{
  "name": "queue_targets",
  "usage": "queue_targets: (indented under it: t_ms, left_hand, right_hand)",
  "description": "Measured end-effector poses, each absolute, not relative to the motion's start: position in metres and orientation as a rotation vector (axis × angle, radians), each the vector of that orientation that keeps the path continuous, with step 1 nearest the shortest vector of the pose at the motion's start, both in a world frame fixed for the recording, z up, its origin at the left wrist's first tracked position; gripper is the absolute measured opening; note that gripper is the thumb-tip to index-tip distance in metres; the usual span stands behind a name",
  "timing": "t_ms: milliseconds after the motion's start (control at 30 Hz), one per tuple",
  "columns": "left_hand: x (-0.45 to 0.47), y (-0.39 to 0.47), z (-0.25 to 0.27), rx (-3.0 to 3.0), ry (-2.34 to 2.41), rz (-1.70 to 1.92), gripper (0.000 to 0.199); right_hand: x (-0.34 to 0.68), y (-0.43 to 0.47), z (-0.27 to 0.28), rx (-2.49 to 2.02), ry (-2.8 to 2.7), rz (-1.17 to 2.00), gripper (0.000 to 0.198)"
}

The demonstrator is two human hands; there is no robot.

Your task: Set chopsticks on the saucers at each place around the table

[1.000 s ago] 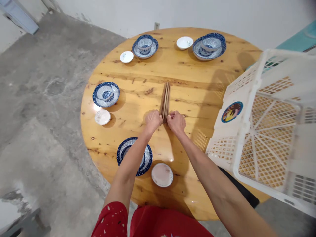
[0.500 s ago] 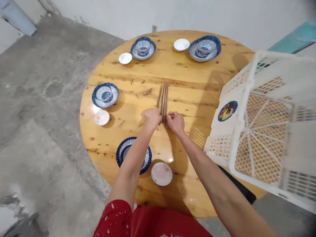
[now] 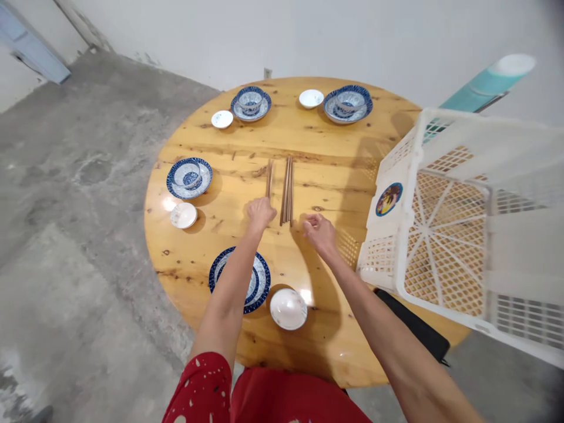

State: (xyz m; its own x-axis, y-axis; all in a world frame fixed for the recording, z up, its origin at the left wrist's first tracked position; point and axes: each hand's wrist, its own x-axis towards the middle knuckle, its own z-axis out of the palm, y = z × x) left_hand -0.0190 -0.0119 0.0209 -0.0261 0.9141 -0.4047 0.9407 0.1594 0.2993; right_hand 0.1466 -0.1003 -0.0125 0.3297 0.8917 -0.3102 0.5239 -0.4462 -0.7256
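My left hand (image 3: 261, 212) is closed around a pair of brown wooden chopsticks (image 3: 269, 178), which stick out beyond the fist and lie low over the table. Just to the right, a small bundle of several more chopsticks (image 3: 287, 191) rests on the wood, apart from both hands. My right hand (image 3: 320, 234) hovers right of that bundle, fingers loosely curled and a little apart, with nothing visible in them. Under my left forearm sits a blue-and-white plate (image 3: 264, 276) with a bowl on it, partly hidden. Beside it is a small white dish (image 3: 288, 309).
Around the round wooden table (image 3: 185, 252) stand more settings: a left plate (image 3: 205, 181) with a dish (image 3: 184, 215), a far plate (image 3: 264, 111) with a dish (image 3: 222, 119), and a far-right plate (image 3: 363, 111) with a dish (image 3: 311, 98). A white plastic basket (image 3: 399, 235) and black flat object (image 3: 412, 323) occupy the right.
My left hand has moved left with a pair of chopsticks, parting it from the bundle. My right hand has drawn away slightly to the right. The view has shifted a little.
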Motion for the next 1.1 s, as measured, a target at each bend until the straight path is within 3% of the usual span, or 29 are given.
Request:
queue_targets:
  t_ms: [100,200,367,667,900,1033,1100]
  left_hand:
    - [-0.032,-0.026,0.036,1.673,1.904,0.063,0.014]
    - [-0.036,-0.063,0.054,1.592,1.702,0.263,0.015]
    - [-0.023,-0.157,0.069,1.453,1.303,0.469,0.008]
    - [0.015,-0.24,0.064,1.438,1.12,0.423,0.006]
    - [0.02,-0.236,0.074,1.766,1.238,0.297,0.014]
    - [0.02,-0.221,0.089,1.794,1.394,0.536,0.021]
    - [0.021,-0.215,0.101,1.788,1.398,0.656,0.03]
  right_hand:
    - [0.141,-0.113,0.002,-1.926,-1.137,1.063,0.031]
    - [0.133,-0.122,0.023,-1.732,-1.046,1.142,0.03]
    - [0.132,-0.145,0.057,-1.451,-0.888,1.289,0.045]
    - [0.166,-0.214,0.062,-1.337,-1.07,1.423,0.049]
    - [0.187,-0.228,0.081,-1.413,-1.426,1.132,0.042]
    - [0.186,-0.232,0.075,-1.616,-1.645,0.678,0.032]
    - [0.184,-0.236,0.064,-1.699,-1.717,0.595,0.028]
